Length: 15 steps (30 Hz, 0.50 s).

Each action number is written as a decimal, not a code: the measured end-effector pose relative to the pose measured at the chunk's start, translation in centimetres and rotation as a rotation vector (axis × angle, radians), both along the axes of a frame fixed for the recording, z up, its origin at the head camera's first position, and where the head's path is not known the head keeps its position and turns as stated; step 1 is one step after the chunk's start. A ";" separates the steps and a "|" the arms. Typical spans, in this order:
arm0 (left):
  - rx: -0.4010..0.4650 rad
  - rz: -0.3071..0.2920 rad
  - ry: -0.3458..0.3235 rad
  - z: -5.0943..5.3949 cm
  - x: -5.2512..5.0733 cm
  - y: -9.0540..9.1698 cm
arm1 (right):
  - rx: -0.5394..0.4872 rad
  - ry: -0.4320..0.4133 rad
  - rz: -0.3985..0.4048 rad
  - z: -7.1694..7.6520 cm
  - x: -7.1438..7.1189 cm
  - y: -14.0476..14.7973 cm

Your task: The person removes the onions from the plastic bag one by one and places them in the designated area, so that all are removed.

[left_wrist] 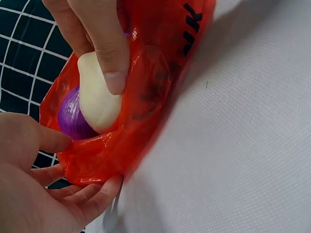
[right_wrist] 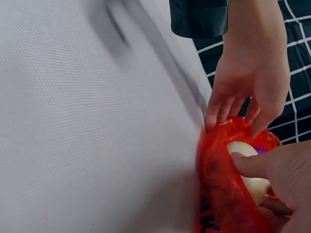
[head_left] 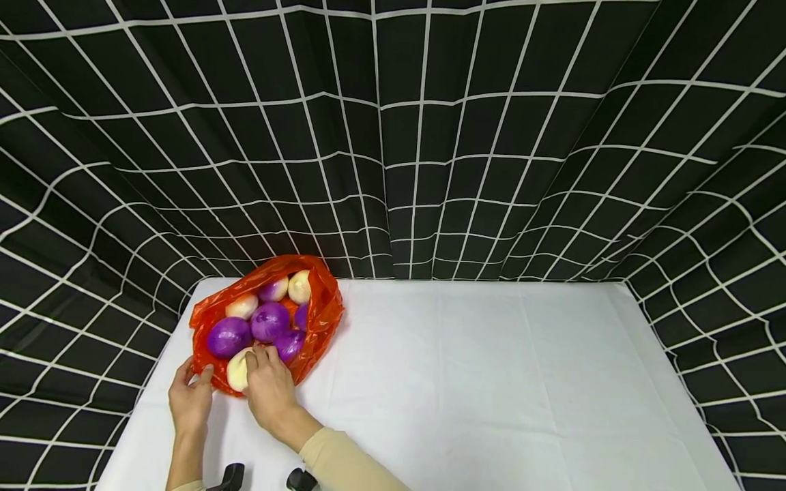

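The right hand pinches a rounded, cream-white onion at the frame's lower left, inside the mouth of a crinkled red plastic bag. It looks firm, modestly heavy and probably slick (a hold round its widest part should suit). The left hand grips the limp bag's near rim; glossy, round purple onions lie beyond.
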<state>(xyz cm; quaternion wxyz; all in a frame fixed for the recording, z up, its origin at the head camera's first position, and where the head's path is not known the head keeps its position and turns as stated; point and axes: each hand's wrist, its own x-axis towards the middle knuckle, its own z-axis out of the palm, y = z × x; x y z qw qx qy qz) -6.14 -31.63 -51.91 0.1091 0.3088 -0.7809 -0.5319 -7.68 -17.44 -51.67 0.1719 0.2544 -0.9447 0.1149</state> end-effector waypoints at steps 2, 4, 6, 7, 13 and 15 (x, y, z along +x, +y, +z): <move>0.008 -0.002 0.005 -0.1 0.0 0.0 | -0.020 -0.002 0.001 -0.2 0.0 0.0; 0.012 -0.002 0.006 -0.1 0.0 0.1 | -0.027 -0.014 0.008 -0.4 0.0 0.0; 0.014 0.000 0.007 -0.1 0.0 0.1 | -0.028 -0.033 0.013 -0.6 0.1 0.0; 0.014 0.000 0.006 -0.1 0.0 0.2 | -0.026 -0.043 0.014 -0.7 0.1 0.0; 0.012 0.010 -0.001 -0.3 -0.1 0.2 | 0.006 -0.044 0.018 -1.0 0.3 -0.1; 0.008 0.017 -0.001 -0.3 -0.1 0.1 | 0.021 -0.032 0.022 -1.1 0.3 -0.1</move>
